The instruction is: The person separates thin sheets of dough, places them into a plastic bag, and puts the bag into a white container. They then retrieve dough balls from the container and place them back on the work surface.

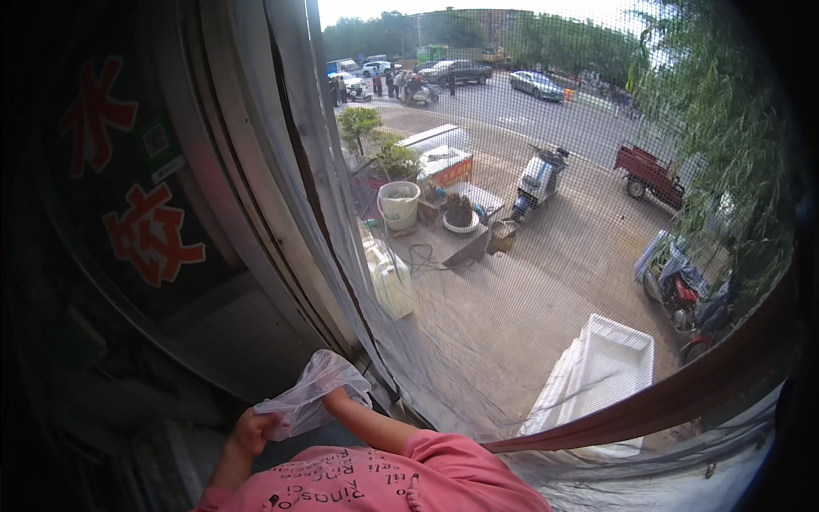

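My left hand [256,429] grips a thin translucent plastic bag [300,399] at its left end, low in the view. My right hand [334,391] reaches into or behind the bag's right part, so its fingers are hidden by the plastic. Both forearms come from pink sleeves at the lower edge. The bag hangs beside the door frame [311,299] and a sheer mesh curtain [388,375].
A dark glass panel [200,247] fills the left. Through the mesh are steps [495,307], white foam boxes [614,367], a bucket [398,205], a jug [388,282], scooters [537,179], a red cargo tricycle [644,171], and people and cars along a road.
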A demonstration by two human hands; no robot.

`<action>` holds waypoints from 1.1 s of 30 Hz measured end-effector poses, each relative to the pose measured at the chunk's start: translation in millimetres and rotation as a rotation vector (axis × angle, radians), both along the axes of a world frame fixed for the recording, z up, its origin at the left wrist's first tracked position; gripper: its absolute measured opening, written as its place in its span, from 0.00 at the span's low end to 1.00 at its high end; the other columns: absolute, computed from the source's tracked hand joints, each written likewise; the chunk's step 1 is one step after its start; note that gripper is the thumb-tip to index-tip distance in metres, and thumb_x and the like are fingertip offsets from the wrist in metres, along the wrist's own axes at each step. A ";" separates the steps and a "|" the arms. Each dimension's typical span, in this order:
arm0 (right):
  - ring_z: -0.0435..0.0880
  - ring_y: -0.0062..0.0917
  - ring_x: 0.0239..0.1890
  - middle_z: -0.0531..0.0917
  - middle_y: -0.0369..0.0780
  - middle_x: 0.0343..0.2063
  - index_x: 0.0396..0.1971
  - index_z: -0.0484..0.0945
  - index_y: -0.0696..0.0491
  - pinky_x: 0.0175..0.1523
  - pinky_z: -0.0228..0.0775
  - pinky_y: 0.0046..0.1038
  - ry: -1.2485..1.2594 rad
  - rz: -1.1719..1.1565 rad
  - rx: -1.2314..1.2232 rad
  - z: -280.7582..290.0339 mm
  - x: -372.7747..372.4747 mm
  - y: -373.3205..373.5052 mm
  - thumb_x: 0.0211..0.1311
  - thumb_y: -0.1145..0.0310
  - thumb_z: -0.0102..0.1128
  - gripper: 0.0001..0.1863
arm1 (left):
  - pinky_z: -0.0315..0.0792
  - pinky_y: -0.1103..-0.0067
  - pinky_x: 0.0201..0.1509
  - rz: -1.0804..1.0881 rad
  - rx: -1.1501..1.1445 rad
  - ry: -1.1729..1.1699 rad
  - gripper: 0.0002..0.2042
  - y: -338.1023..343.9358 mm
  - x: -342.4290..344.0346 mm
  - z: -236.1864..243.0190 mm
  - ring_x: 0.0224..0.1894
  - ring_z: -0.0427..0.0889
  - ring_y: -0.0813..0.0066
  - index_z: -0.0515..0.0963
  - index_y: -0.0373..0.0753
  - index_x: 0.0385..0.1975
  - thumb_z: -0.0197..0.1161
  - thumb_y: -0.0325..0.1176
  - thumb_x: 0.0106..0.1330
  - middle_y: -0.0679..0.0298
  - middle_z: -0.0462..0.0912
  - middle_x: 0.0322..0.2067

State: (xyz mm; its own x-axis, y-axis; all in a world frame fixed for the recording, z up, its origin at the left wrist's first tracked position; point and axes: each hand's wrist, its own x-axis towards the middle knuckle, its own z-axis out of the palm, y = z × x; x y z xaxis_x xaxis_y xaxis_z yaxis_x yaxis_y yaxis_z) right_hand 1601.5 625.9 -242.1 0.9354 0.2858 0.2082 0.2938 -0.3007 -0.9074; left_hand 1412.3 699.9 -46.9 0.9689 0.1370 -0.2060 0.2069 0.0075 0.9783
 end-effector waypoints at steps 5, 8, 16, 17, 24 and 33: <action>0.75 0.29 0.34 0.76 0.39 0.29 0.31 0.75 0.50 0.41 0.69 0.30 0.381 0.227 0.345 37.3 -11.3 -8.8 0.55 0.65 0.54 0.06 | 0.71 0.79 0.44 -0.025 -0.187 0.145 0.12 -19.1 -14.5 21.3 0.36 0.79 0.75 0.76 0.32 0.39 0.57 0.31 0.59 0.62 0.81 0.33; 0.76 0.26 0.31 0.76 0.37 0.26 0.31 0.75 0.48 0.37 0.70 0.29 0.811 0.343 0.927 63.1 -10.5 -19.1 0.55 0.65 0.55 0.05 | 0.72 0.78 0.43 -0.002 -0.226 0.148 0.12 -19.6 -14.8 20.0 0.35 0.79 0.74 0.76 0.32 0.38 0.58 0.31 0.58 0.62 0.80 0.32; 0.77 0.22 0.24 0.78 0.35 0.24 0.32 0.74 0.54 0.29 0.69 0.20 1.284 1.075 0.727 91.6 -27.4 -57.4 0.58 0.68 0.51 0.07 | 0.72 0.80 0.31 0.315 -0.453 -0.116 0.11 53.1 -20.4 5.4 0.28 0.77 0.76 0.74 0.40 0.28 0.52 0.40 0.61 0.67 0.77 0.25; 0.77 0.21 0.23 0.78 0.34 0.23 0.32 0.74 0.54 0.28 0.68 0.20 1.291 1.151 0.700 90.8 -32.4 -53.6 0.57 0.69 0.50 0.07 | 0.72 0.80 0.30 0.361 -0.514 -0.082 0.11 59.9 -24.3 6.2 0.27 0.77 0.76 0.74 0.41 0.27 0.52 0.41 0.62 0.68 0.77 0.25; 0.68 0.17 0.11 0.73 0.34 0.15 0.30 0.72 0.54 0.16 0.56 0.18 1.173 1.379 0.553 158.3 -47.1 -82.0 0.50 0.76 0.50 0.06 | 0.73 0.76 0.35 0.450 -0.482 -0.063 0.16 55.8 -17.0 33.4 0.28 0.77 0.73 0.74 0.45 0.27 0.50 0.51 0.63 0.67 0.77 0.24; 0.71 0.18 0.14 0.75 0.38 0.17 0.30 0.72 0.54 0.19 0.61 0.21 0.697 1.208 -0.044 140.3 -21.3 -100.6 0.46 0.79 0.51 0.09 | 0.68 0.79 0.35 0.689 0.084 -0.357 0.18 123.9 -40.2 41.3 0.28 0.73 0.78 0.73 0.41 0.24 0.52 0.51 0.63 0.69 0.76 0.23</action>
